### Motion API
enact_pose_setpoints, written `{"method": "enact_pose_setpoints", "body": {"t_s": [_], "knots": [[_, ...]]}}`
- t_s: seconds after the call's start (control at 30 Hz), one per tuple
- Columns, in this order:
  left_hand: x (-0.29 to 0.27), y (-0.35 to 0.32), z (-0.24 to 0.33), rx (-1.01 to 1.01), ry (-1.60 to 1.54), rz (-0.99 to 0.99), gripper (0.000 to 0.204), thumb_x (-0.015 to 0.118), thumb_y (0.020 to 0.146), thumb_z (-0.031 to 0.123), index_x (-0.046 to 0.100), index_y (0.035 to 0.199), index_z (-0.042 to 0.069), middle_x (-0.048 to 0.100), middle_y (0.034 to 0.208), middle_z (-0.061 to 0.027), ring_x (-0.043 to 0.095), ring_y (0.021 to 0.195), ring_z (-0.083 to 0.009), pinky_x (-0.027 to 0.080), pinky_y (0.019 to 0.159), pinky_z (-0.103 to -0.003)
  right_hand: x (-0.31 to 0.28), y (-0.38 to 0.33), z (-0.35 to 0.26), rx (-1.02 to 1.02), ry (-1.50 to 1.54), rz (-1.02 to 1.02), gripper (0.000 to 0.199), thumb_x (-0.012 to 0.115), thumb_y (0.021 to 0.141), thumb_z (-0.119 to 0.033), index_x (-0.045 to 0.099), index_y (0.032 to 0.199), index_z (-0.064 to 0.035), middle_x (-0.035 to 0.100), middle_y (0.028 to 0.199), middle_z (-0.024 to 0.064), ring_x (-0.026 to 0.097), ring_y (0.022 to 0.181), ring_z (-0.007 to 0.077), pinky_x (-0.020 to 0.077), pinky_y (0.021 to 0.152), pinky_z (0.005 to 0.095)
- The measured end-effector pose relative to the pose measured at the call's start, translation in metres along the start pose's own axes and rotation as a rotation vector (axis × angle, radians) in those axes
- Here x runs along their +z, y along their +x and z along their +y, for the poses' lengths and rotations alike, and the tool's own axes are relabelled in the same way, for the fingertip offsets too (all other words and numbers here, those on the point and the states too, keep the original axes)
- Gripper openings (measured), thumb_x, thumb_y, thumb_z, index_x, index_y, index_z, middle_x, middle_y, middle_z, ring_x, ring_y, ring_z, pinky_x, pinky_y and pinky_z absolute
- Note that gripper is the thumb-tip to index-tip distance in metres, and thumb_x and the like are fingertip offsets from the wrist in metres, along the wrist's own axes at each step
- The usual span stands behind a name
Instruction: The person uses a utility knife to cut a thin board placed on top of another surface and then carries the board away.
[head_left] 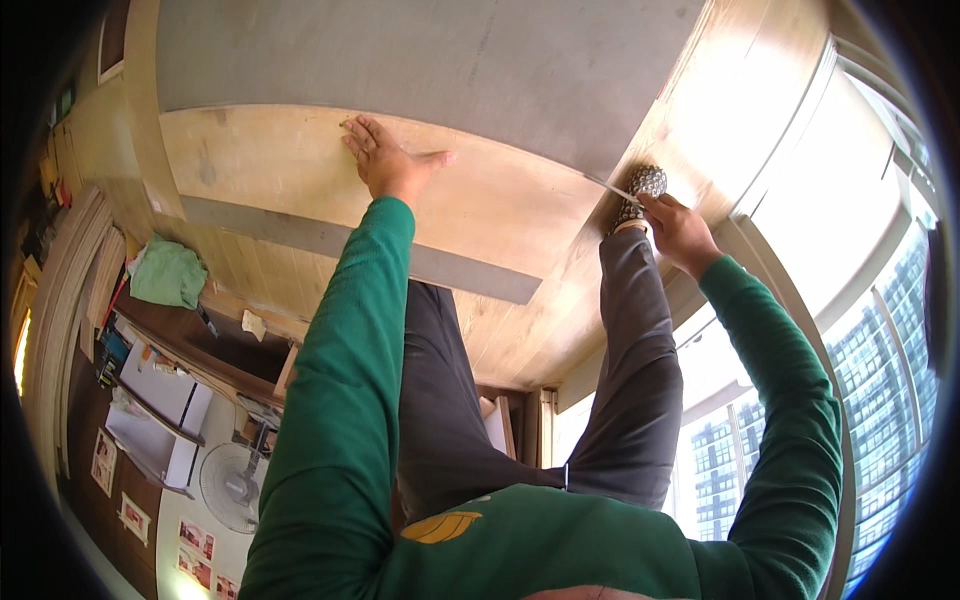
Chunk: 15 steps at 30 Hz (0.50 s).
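Observation:
My left hand [392, 165] lies on a pale wooden board [470, 200] with its fingers spread, near the board's far edge. My right hand [683, 232] is closed on a thin, pale, stick-like tool [622, 190]. That tool points left, and its tip is at the board's right end, where the board meets a large grey sheet [430, 60]. I cannot make out the tool's exact kind. Along the board's near side shows a strip of grey [470, 270]. The board's far edge, against the sheet, looks curved in this view.
My shoe [645, 182] rests on the wood-plank surface right beside the tool. A green cloth [168, 273] lies at the left near stacked boards [75, 290]. Lower left stand a white fan [232, 485] and an open drawer [250, 355]. Bright windows [880, 360] line the right.

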<state>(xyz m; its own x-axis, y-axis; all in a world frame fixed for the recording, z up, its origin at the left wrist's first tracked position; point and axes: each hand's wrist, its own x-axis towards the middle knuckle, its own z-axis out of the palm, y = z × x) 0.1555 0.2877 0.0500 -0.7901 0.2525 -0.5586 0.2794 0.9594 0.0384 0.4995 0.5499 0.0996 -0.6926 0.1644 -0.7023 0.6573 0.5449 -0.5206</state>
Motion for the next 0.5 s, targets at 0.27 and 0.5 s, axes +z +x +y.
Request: {"method": "enact_pose_setpoints", "body": {"t_s": [0.27,0.5], "knots": [[-0.005,-0.002,0.003,0.005,-0.028,-0.021,0.151,0.089,0.055,0.062,0.0,0.156,-0.006,0.0,0.165,-0.0251,-0.004,0.154,-0.0389,0.008,0.125,-0.041,0.038,0.126,-0.13,-0.286,0.178,0.179,0.026,0.056,0.096,-0.015,0.062,0.121,-0.0085,0.065,0.103,0.0183,0.065,0.091,0.0395,0.0536,0.078,0.0456],[-0.003,-0.006,0.004,0.009,-0.003,-0.036,0.15,0.088,0.056,0.064,0.001,0.156,-0.007,0.0,0.165,-0.0265,-0.005,0.153,-0.04,0.006,0.125,-0.039,0.05,0.168,-0.163,-0.241,0.129,0.138,0.029,0.056,0.096,-0.015,0.063,0.124,-0.0139,0.066,0.102,0.0167,0.065,0.09,0.0388,0.0528,0.078,0.0474]]}}
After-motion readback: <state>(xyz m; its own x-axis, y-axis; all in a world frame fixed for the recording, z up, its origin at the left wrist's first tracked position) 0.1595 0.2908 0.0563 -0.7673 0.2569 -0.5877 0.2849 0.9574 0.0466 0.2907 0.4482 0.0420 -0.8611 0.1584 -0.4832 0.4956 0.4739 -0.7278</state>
